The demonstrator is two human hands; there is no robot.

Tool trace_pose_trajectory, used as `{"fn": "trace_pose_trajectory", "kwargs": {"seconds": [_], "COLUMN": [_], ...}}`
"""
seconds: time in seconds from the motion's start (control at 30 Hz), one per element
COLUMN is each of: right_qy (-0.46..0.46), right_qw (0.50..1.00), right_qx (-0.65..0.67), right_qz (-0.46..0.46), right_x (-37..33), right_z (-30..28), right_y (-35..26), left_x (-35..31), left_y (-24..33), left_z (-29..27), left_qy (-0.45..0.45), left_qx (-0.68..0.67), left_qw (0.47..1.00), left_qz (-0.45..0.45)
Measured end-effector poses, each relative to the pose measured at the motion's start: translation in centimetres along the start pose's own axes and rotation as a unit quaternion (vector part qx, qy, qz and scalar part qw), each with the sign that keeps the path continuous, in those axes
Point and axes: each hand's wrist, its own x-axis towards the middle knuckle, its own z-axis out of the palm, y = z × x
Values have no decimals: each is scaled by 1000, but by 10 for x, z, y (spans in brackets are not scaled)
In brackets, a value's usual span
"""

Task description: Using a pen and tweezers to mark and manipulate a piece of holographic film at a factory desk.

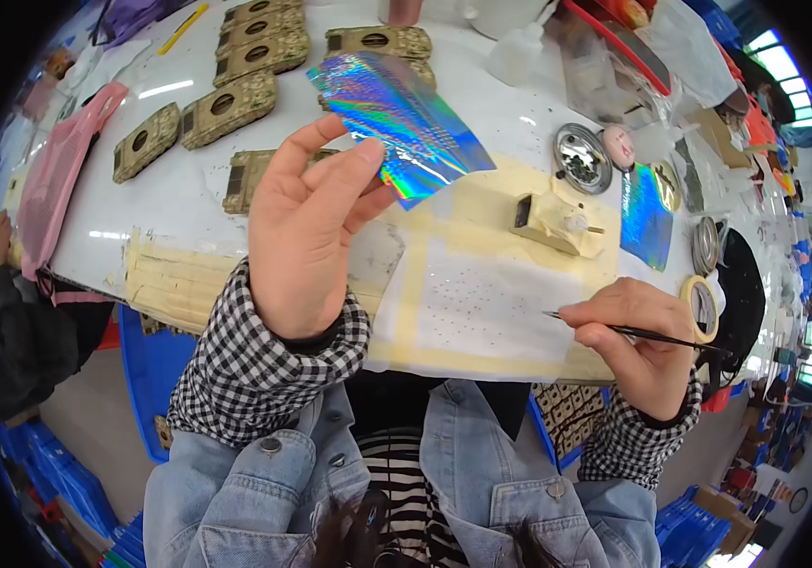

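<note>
My left hand (306,218) is raised over the near part of the table, pinching a shiny holographic sheet (406,123) by its lower left corner between thumb and fingers. In my right hand (638,336) lies a thin black fine paintbrush (642,333), gripped like a pen with its tip pointing left. That tip hovers at or just above a white paper (481,346) scattered with tiny dark and reddish specks; contact cannot be made out. Yellowish tape borders the paper. Camouflage-painted toy tank hulls (229,109) stand beyond my left hand.
A second holographic sheet (647,218) lies at the right, near a round metal dish (583,158) of small dark bits. A tape-wrapped block (557,222) and a tape roll (702,308) are nearby. A pink basket (70,180) stands left; a yellow knife (183,28) lies far left.
</note>
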Motion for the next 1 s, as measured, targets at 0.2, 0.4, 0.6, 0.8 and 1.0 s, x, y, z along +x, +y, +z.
{"fn": "trace_pose_trajectory", "kwargs": {"seconds": [0.2,0.4,0.6,0.8,1.0], "right_qy": [-143,-70,61,224,165], "right_qw": [969,958,975,955,983], "right_qx": [-117,-141,-37,-23,-68], "right_qz": [163,241,211,193,43], "right_x": [-62,-86,-101,-141,-99], "right_z": [-51,-41,-37,-27,-18], "right_y": [5,22,21,10,-17], "left_x": [-3,3,2,1,-9], "left_y": [-7,-12,-11,-11,-8], "left_z": [2,-5,-3,-4,10], "left_qy": [-20,-54,-37,-47,-67], "left_qx": [-7,7,3,-3,25], "left_qw": [999,998,999,999,997], "left_qz": [34,24,34,17,-27]}}
